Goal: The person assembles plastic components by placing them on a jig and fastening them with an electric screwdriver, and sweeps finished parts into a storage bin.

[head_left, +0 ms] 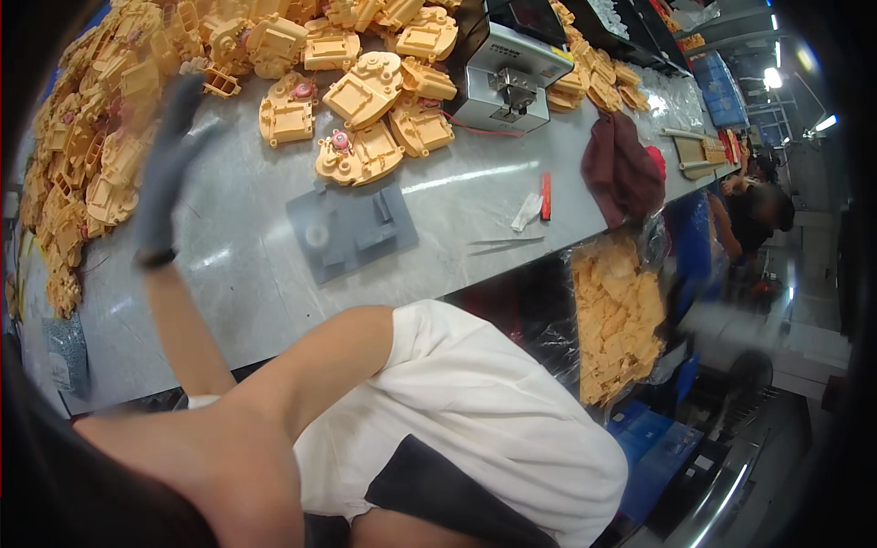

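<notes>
My left hand (174, 164), in a dark grey glove and smeared by motion, is raised over the left of the metal table. Its thumb stands apart from the fingers, and nothing shows in it. The fingertips are nearest to a heap of yellow-orange plastic housings (119, 173). My bare right arm (320, 365) bends back close to the camera, where a blurred patch of skin hides the fingers. In front of me lies a grey fixture block (365, 239) with raised parts and no housing on it. Just beyond it sits a housing with a pink-red piece (341, 140).
A silver and black machine (507, 87) stands at the back centre. Tweezers (507, 243), a small red tool (546, 196) and a dark red cloth (617, 169) lie to the right. Past the table edge is a plastic-lined container of yellow pieces (621, 320). Another person (763, 215) is farther off.
</notes>
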A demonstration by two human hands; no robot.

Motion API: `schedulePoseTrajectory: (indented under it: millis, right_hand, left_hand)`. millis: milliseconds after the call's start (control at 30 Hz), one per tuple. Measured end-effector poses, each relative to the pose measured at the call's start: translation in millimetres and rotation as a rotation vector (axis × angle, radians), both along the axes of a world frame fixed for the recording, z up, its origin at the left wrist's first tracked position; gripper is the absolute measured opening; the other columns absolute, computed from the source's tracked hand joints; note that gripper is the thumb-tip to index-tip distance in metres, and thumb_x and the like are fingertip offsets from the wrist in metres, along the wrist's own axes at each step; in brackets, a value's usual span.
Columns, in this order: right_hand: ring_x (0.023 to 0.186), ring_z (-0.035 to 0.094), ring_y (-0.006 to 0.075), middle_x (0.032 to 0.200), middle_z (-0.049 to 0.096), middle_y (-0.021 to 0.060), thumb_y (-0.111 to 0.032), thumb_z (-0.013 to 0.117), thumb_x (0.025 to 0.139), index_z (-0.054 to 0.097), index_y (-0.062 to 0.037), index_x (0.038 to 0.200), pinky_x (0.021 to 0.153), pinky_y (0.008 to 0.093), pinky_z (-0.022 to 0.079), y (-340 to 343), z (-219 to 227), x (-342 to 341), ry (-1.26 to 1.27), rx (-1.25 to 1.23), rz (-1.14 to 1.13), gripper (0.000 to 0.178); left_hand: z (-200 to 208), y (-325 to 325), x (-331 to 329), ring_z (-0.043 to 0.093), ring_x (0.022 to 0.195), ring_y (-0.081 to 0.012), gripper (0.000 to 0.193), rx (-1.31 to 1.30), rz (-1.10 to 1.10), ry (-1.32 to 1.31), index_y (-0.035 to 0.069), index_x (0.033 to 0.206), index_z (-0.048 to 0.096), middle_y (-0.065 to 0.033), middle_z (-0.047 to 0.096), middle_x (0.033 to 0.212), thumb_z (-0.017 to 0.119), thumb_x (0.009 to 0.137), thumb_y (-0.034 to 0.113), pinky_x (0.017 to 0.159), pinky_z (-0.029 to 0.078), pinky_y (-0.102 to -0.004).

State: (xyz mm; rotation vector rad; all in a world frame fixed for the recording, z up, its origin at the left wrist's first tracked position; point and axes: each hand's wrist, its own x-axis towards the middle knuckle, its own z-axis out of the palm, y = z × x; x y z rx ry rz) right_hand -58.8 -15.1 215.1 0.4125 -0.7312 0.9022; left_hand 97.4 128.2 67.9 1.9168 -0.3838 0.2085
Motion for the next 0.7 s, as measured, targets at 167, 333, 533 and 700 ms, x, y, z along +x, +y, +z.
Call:
schedulePoseTrajectory:
  millis: [167,333,533,700]
  right_hand:
    - [0.075,0.064,0.0251,0.073,0.059,0.0133,0.002,0.065,0.075,0.047,-0.0053,0.114,0.058,0.0313,0.051,-71.7,-71.4,20.6,-0.227,-0.532,-0.534,0.044]
    - [0.063,0.058,0.0189,0.074,0.059,0.0122,-0.003,0.064,0.066,0.048,0.002,0.099,0.055,0.028,0.049,-180.9,-95.6,9.6,0.022,-0.906,-1.549,0.037]
    - [0.066,0.053,0.0211,0.084,0.052,0.0093,0.002,0.065,0.07,0.041,-0.0084,0.118,0.06,0.0317,0.045,-229.2,-85.5,-6.6,-0.187,-0.834,-1.991,0.055]
    - [0.08,0.063,0.0176,0.088,0.065,0.0046,0.014,0.071,0.057,0.061,-0.0063,0.087,0.066,0.0298,0.057,-198.5,-38.2,15.8,-0.503,-0.079,-1.53,0.038]
  left_hand:
    - [-51.6,-113.4,22.0,0.035,0.125,-0.0315,0.083,1.169,-0.047,-0.187,0.027,0.136,0.034,-0.0123,0.032,0.141,0.063,0.063,0.001,0.104,0.033,-0.0385]
    - [-68.4,-57.7,18.1,0.053,0.103,-0.0289,0.062,0.714,0.059,-0.425,0.011,0.124,0.048,-0.0111,0.054,0.117,0.065,0.066,0.001,0.089,0.045,-0.0365]
    - [-14.2,-65.8,-52.3,0.054,0.1,-0.0188,0.053,-0.25,0.16,-0.077,-0.001,0.123,0.046,-0.0103,0.055,0.111,0.059,0.072,0.009,0.088,0.044,-0.0311]
    - [16.0,-90.0,-89.8,0.06,0.087,-0.033,0.05,0.036,-0.257,0.233,0.004,0.116,0.045,-0.018,0.061,0.091,0.05,0.067,0.014,0.078,0.048,-0.0375]
